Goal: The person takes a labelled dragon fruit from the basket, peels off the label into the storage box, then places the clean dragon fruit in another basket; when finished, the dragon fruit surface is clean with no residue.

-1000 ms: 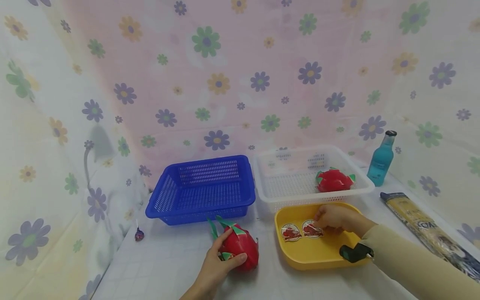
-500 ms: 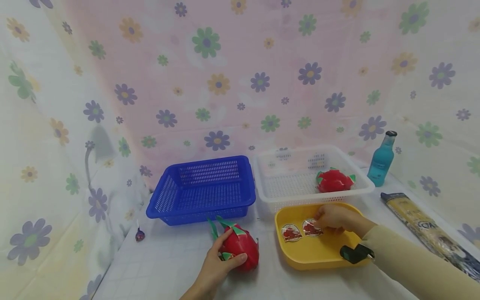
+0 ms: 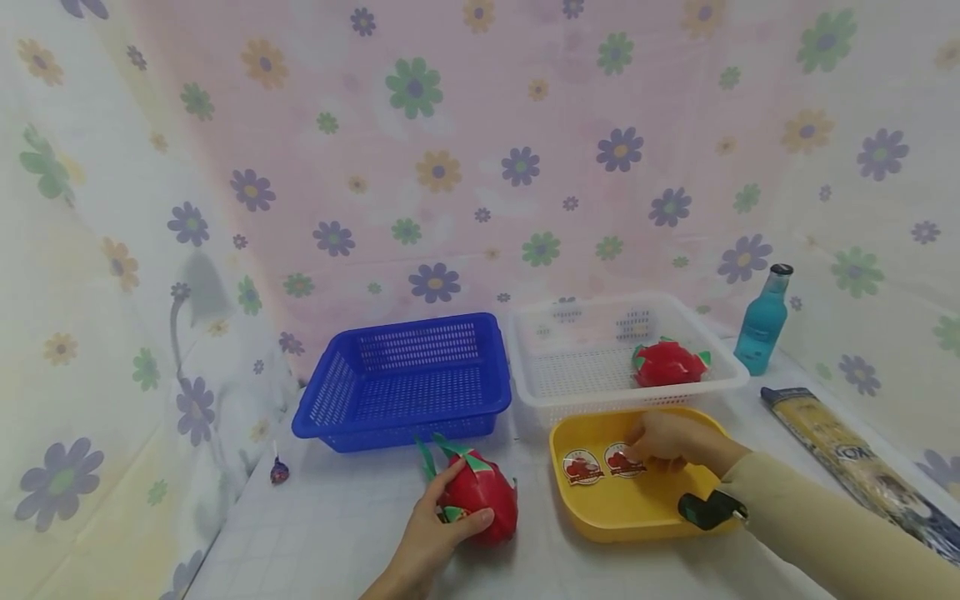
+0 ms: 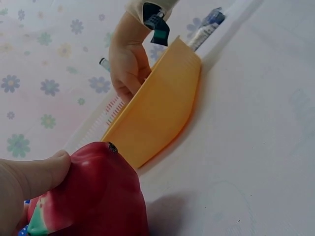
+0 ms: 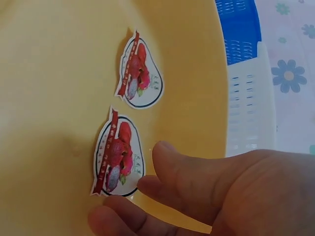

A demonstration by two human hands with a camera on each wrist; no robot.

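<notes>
My left hand (image 3: 427,533) grips a red dragon fruit (image 3: 489,498) with green-tipped scales on the white tabletop. The left wrist view shows its thumb (image 4: 42,172) lying against the smooth red skin; the other fingers are mostly hidden. To the right, my right hand (image 3: 678,437) reaches into a shallow yellow tray (image 3: 626,510). Two round dragon fruit stickers lie inside: a far sticker (image 5: 142,78) and a near sticker (image 5: 118,157). In the right wrist view, fingertips sit right at the near sticker's edge, and the thumb stands apart from them.
A blue basket (image 3: 420,421) stands at the back left. Beside it, a white basket (image 3: 555,400) holds another dragon fruit (image 3: 671,363). A blue bottle (image 3: 761,325) and a long yellow packet (image 3: 843,450) are on the right; a small wrapped lollipop (image 3: 279,471) lies left.
</notes>
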